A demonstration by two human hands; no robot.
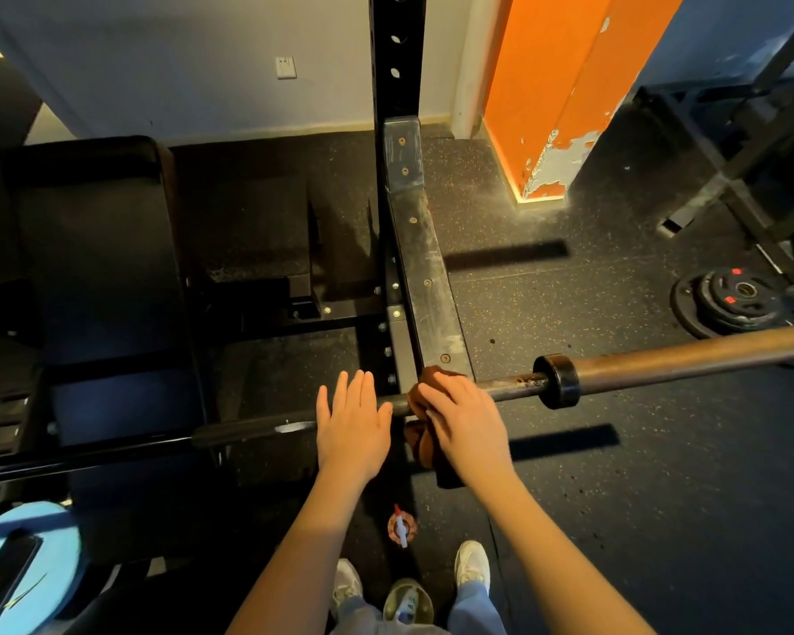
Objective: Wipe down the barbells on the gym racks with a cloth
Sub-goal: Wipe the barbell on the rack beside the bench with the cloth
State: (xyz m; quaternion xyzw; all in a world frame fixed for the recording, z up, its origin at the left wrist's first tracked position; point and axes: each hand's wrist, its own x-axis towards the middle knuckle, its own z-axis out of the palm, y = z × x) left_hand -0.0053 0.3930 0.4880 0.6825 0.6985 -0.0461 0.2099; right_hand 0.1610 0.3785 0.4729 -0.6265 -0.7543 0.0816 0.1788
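A long barbell (514, 383) lies across the black rack (397, 84), its rusty sleeve reaching off to the right past a black collar (556, 380). My right hand (466, 421) presses a brown cloth (425, 444) around the bar just right of the rack's arm, and the cloth's loose end hangs below. My left hand (354, 421) rests flat on the bar beside it, fingers spread and holding nothing. The bar's left part is dark and runs off toward the lower left.
A black bench (106, 268) stands under the bar at left. Black weight plates (729, 300) lie on the floor at right. An orange pillar (564, 93) stands behind. A blue plate (24, 561) sits at lower left. A small spray bottle (402, 527) stands by my shoes.
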